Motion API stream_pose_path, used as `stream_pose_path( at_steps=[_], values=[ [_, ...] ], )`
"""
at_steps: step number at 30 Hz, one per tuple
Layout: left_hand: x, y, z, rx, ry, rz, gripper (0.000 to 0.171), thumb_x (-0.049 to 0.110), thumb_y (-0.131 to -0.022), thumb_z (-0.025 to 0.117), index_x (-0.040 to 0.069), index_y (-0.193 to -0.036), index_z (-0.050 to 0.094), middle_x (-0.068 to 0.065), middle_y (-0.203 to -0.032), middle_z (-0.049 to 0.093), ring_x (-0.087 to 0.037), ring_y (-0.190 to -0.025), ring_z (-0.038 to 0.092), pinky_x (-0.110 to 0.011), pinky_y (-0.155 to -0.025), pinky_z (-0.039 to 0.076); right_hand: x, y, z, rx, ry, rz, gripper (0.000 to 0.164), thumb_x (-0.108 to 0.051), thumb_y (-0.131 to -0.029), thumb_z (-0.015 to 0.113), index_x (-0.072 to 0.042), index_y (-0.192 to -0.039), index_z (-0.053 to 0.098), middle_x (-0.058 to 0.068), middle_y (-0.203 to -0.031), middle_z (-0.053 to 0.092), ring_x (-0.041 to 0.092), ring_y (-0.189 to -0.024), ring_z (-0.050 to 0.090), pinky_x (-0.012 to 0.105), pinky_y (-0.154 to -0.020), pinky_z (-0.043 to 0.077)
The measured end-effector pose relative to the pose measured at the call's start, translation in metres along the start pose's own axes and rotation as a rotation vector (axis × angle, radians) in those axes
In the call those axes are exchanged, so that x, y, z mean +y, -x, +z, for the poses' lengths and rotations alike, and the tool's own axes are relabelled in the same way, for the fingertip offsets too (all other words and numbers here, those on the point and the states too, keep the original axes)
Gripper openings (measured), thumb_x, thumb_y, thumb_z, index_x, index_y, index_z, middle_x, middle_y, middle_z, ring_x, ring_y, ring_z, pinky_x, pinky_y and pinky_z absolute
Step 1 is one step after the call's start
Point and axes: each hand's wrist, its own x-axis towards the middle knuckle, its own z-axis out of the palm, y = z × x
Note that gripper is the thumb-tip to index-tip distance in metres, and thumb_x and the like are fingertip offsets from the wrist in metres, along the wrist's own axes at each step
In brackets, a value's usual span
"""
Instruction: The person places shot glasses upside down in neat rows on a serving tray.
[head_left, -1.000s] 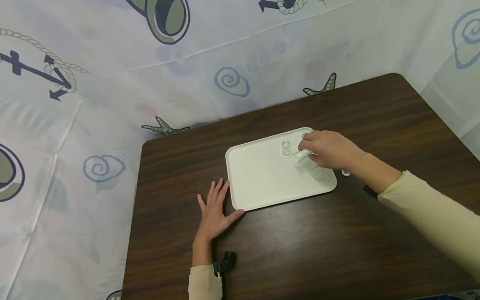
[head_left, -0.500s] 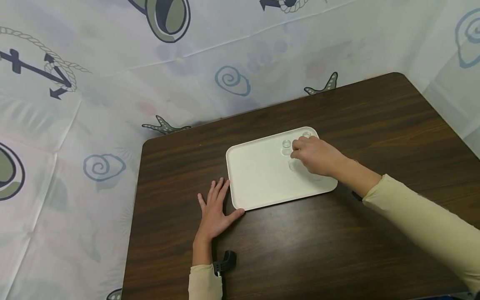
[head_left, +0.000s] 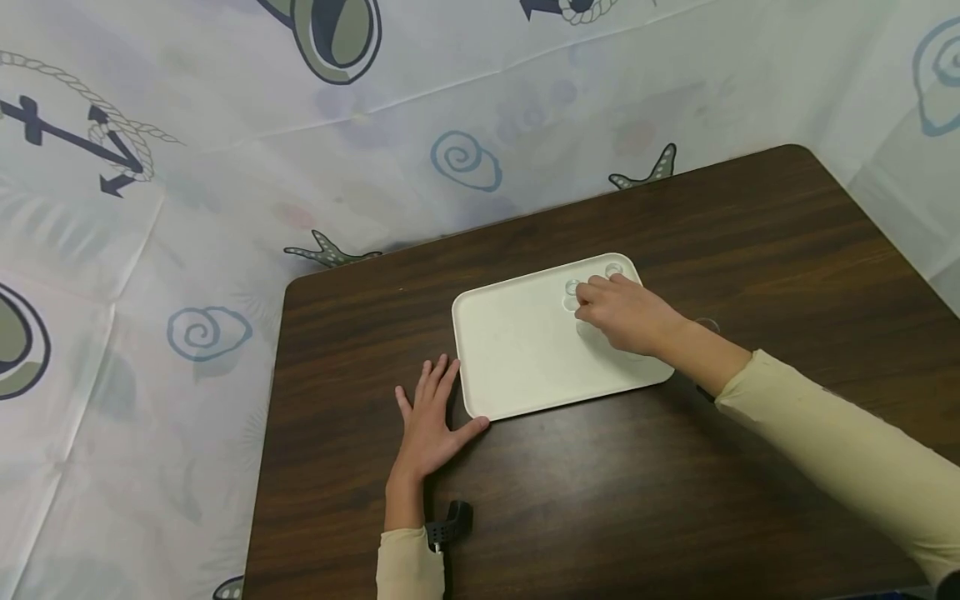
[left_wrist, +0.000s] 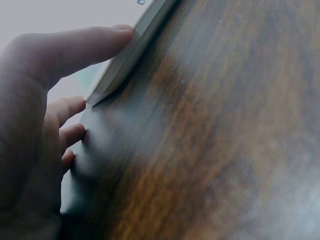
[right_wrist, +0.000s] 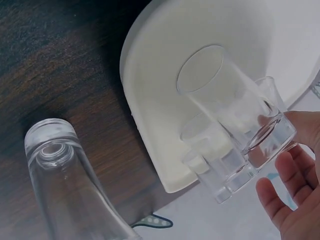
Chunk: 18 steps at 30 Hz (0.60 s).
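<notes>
My right hand (head_left: 630,315) pinches the upper end of a clear glass (head_left: 585,329) low over or on a white tray (head_left: 517,375); contact with the tray cannot be told. In the right wrist view several clear glasses (right_wrist: 225,100) stand bottom-up and overlap, and my fingertips show partly through them. Two glasses stand farther back: one (head_left: 573,287) just beyond my fingers, one (head_left: 614,270) in the far right corner. With fingers spread, my left hand (head_left: 429,433) lies at the tray's near left corner, its thumb (left_wrist: 100,42) touching the rim.
Right of the tray another clear glass (right_wrist: 55,150) stands on the dark wooden table (head_left: 600,492), mostly behind my right forearm in the head view. A patterned white curtain (head_left: 375,167) hangs behind the table.
My right hand has moved left and lowered the glass, tilted a second ago, towards the tray; its motion in the last half second is slight. The left hand stays where it was.
</notes>
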Motion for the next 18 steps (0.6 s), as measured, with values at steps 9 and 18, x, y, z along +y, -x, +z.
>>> stream_pose_path(
  at_steps=[9, 18],
  values=[
    [-0.0005, -0.0001, -0.0002, 0.002, -0.003, 0.000, 0.095, 0.063, -0.082, 0.068, 0.023, -0.157, 0.026, -0.005, -0.162, 0.020, -0.031, -0.149, 0.008, -0.075, -0.103, -0.006, -0.0034, -0.0020, 0.0002, 0.012, 0.026, -0.026, 0.013, 0.005, -0.085, 0.071, -0.008, -0.090, 0.071, 0.007, -0.095, 0.054, 0.025, -0.085, 0.050, 0.035, -0.066, 0.039],
    [-0.0007, -0.0002, -0.0001, 0.011, -0.010, 0.007, 0.096, 0.065, -0.081, 0.068, 0.023, -0.157, 0.026, -0.005, -0.162, 0.020, -0.031, -0.149, 0.009, -0.075, -0.103, -0.005, -0.0055, -0.0030, 0.0017, 0.009, 0.012, -0.023, 0.020, 0.006, -0.080, 0.075, -0.008, -0.094, 0.072, 0.006, -0.097, 0.057, 0.025, -0.090, 0.052, 0.035, -0.068, 0.041]
  ],
)
